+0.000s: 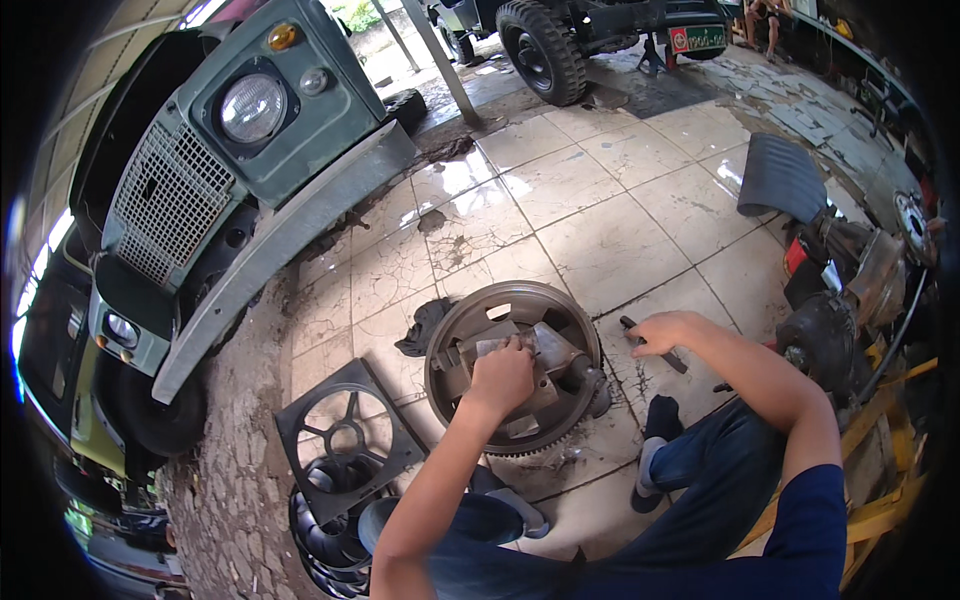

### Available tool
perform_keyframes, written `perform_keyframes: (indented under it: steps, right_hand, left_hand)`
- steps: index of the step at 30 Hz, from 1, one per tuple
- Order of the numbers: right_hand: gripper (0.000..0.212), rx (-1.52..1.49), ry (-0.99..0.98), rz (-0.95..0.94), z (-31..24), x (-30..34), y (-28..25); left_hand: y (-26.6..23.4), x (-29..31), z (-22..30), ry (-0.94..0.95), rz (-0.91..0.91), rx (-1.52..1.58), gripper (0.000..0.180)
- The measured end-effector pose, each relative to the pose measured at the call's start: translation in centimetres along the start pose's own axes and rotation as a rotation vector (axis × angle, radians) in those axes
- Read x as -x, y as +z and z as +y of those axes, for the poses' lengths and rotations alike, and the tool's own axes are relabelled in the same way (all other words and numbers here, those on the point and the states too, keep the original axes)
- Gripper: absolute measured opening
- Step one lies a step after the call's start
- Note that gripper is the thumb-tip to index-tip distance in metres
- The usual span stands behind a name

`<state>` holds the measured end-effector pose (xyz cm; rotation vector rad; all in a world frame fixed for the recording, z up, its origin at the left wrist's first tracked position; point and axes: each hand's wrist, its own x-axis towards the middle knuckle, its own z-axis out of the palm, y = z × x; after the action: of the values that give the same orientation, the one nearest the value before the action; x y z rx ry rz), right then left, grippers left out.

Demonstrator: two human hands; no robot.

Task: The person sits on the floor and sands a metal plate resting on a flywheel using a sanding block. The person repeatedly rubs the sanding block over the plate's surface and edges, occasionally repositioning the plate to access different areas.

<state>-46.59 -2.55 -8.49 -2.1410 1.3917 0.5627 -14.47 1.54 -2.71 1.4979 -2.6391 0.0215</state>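
A grey metal assembly (556,352) of blocks and a rounded cylinder lies within a toothed metal wheel (552,435), directly under the left hand (503,375). That hand's fingers are curled down onto the top of the assembly, touching it; whether they grip a part or only press on it cannot be told. The right hand (663,331) is just beside the wheel, its fingers bent narrowly over a dark bar-shaped tool (674,362) whose two ends show past the hand; whether they close around it cannot be told.

Left of the left hand, a crumpled black cloth (425,325) lies near the wheel. Nearer the body on that side, a black fan shroud (345,437) leans over black fan blades (325,525). All these rest on the tiled floor (600,240). Well to the left of both hands stands a green vehicle (310,160) with a pale bumper (290,245). Beyond the right hand are a black ribbed sheet (780,175) and a pile of machine parts (830,325).
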Motion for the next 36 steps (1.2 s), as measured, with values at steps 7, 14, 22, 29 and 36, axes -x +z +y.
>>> perform_keyframes:
  steps: [7, 14, 22, 29, 36]
  right_hand:
    - [0.075, -0.053, -0.037, 0.042, -1.1, -0.3, -0.9]
    - [0.074, -0.055, -0.066, 0.033, 0.2, 0.2, -0.5]
    - [0.072, -0.004, -0.036, -0.022, 0.7, -0.8, 0.2]
    - [0.072, -0.008, -0.071, 0.015, 0.8, -1.4, 1.2]
    - [0.073, -0.026, -0.054, -0.035, 0.2, -1.4, 0.2]
  left_hand:
    - [-2.1, -3.9, 0.2, -0.183, -0.285, 0.016, 0.029]
    - [-0.3, -1.5, 1.7, -0.014, -0.084, 0.019, 0.025]
    - [-1.9, -2.1, 1.4, -0.184, -0.244, 0.17, 0.033]
    - [-0.7, -0.5, 2.4, -0.007, -0.098, 0.054, 0.028]
    - [-1.1, -1.2, 1.1, -0.025, -0.085, 0.142, 0.024]
